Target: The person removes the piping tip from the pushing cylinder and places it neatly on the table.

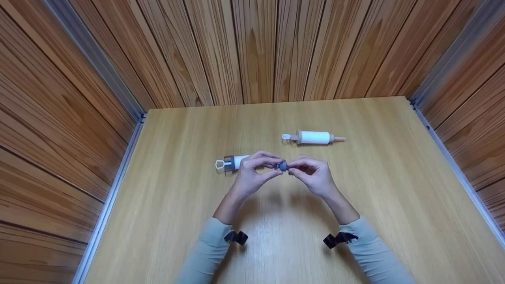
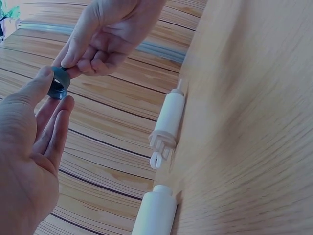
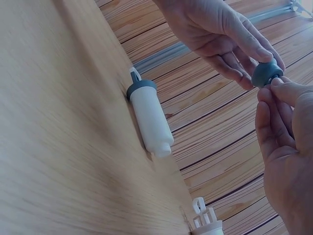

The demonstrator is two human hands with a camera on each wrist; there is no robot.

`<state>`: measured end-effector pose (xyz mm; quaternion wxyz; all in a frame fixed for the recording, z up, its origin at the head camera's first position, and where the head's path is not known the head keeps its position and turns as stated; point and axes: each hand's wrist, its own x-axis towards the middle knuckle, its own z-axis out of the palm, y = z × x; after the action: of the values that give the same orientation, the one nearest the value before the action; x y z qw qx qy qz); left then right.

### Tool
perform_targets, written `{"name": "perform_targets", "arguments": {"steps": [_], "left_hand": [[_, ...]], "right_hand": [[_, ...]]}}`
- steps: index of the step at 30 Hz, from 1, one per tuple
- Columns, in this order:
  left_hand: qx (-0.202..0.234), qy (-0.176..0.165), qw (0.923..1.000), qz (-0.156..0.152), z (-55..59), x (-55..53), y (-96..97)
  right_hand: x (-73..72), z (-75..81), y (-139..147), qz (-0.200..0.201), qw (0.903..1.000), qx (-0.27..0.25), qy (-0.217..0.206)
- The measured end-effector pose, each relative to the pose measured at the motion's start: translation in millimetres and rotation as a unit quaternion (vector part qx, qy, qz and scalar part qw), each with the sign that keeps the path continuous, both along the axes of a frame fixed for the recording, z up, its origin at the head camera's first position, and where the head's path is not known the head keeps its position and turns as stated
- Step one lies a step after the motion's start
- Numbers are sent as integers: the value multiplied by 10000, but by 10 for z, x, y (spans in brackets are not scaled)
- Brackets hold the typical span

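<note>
A small dark blue-grey cap (image 1: 283, 165) is held in the air between both hands. My left hand (image 1: 254, 173) pinches its round body between thumb and fingertips. My right hand (image 1: 313, 175) pinches a thin part on its other side, mostly hidden by the fingers. The left wrist view shows the hollow ring-like end of the cap (image 2: 59, 83). Just beyond the left hand lies a white toy syringe barrel (image 3: 152, 117) with a blue-grey collar and a looped plunger handle (image 1: 220, 165); its narrow neck is bare.
A second toy syringe (image 1: 314, 137), white with beige ends and a thin tip, lies farther back on the wooden table (image 1: 177, 236). Wood-panelled walls (image 1: 252, 51) with grey metal edging enclose the back and sides.
</note>
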<state>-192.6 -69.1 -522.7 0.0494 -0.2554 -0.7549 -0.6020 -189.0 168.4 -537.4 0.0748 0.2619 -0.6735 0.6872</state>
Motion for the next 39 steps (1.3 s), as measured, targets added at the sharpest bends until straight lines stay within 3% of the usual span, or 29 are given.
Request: {"name": "perform_targets", "arguments": {"steps": [12, 19, 28, 39], "left_hand": [[51, 32, 10000, -37, 18, -8, -9], [335, 188, 9993, -44, 52, -33, -42], [356, 357, 9986, -125, 59, -38, -20], [271, 311, 9990, -172, 59, -38, 17]], "right_hand": [[-2, -8, 28, 48, 10000, 29, 33], [-28, -17, 55, 62, 9997, -54, 235], [-38, -18, 29, 315, 9990, -294, 105], [-5, 24, -32, 167, 9998, -123, -25]]}}
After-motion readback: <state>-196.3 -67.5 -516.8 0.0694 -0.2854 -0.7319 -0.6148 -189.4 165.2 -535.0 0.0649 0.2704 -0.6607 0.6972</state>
